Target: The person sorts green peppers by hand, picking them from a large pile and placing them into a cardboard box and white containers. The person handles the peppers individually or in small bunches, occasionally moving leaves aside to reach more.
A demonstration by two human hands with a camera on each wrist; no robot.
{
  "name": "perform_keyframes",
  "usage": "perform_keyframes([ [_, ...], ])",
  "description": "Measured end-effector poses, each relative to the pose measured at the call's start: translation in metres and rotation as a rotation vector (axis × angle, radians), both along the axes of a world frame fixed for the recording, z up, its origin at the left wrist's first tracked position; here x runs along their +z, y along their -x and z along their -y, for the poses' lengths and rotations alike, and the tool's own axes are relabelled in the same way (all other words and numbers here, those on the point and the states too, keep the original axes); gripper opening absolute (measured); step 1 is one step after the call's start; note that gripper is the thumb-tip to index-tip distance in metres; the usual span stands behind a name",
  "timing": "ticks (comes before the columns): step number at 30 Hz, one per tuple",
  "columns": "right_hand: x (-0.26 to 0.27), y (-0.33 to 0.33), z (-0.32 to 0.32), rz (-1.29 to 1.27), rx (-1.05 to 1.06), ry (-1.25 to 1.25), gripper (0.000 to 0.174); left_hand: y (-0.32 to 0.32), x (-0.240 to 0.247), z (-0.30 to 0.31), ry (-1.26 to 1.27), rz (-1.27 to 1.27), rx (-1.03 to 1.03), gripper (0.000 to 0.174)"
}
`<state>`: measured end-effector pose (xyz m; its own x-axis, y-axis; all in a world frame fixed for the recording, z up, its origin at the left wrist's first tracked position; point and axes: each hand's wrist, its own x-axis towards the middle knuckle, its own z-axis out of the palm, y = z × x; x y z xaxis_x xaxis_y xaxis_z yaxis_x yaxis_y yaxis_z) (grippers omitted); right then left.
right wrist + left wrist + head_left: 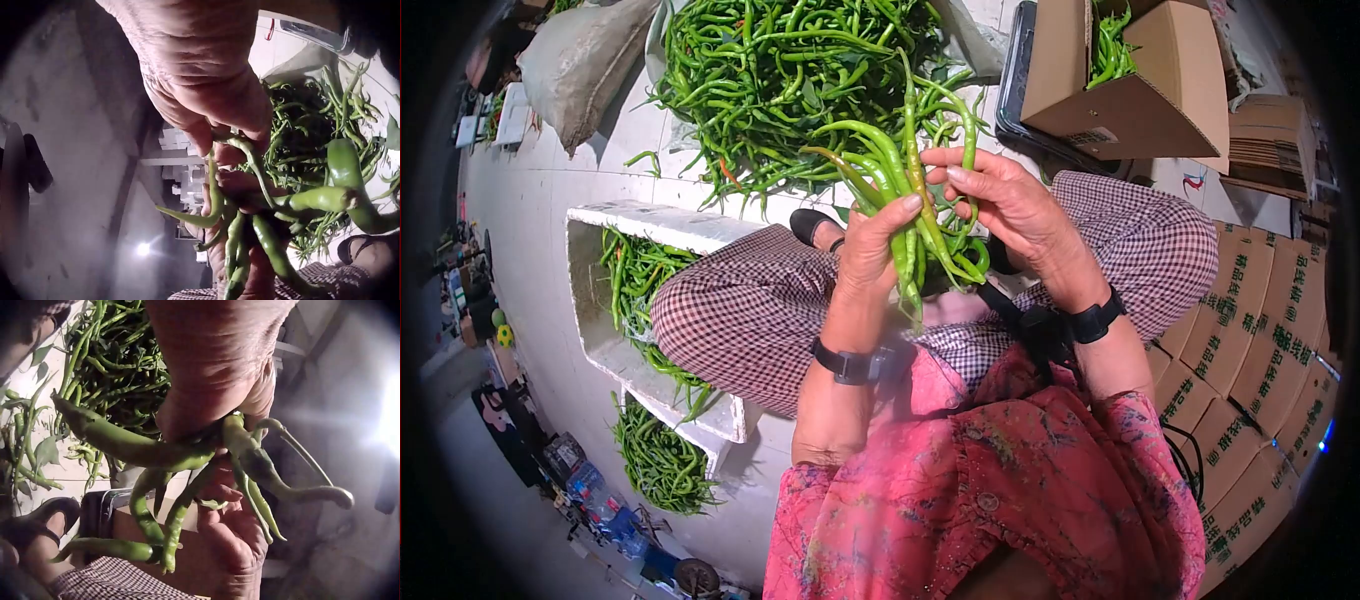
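Note:
In the head view my left hand (pixel 870 245) grips a loose bunch of long green chili peppers (pixel 890 165) above the lap, the thumb laid across them. Some of the peppers show brownish patches. Close beside it, my right hand (pixel 1025 215) pinches a curved green chili pepper (pixel 970 150) between thumb and fingers. Several peppers (pixel 144 447) stick out below the left palm in the left wrist view. From the right wrist view, thin peppers (pixel 215 200) hang at the right fingertips, with the left hand's bunch just beyond.
A big heap of chili peppers (pixel 770 80) lies ahead on the floor. White foam boxes (pixel 600 330) with peppers stand at the left, near a smaller pile (pixel 660 460). An open cardboard box (pixel 1150 110) is at the right, flattened cartons (pixel 1250 370) behind it. A full sack (pixel 585 65) leans far left.

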<state>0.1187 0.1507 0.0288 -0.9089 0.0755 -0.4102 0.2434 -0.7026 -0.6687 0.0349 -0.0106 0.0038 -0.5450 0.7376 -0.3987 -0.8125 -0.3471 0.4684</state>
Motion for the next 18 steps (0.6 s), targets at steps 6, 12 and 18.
perform_keyframes([
  [6,-0.005,0.015,0.017,0.068,-0.011,-0.296,0.032,-0.005,0.0,-0.008,0.079,-0.05,0.015,0.037],
  [12,0.004,0.014,-0.02,0.033,-0.264,-0.013,0.02,0.003,-0.015,0.001,0.051,-0.015,0.025,0.027],
  [18,0.007,0.022,0.01,0.171,0.029,-0.398,0.033,-0.002,-0.011,-0.003,0.211,-0.175,-0.109,0.035],
])
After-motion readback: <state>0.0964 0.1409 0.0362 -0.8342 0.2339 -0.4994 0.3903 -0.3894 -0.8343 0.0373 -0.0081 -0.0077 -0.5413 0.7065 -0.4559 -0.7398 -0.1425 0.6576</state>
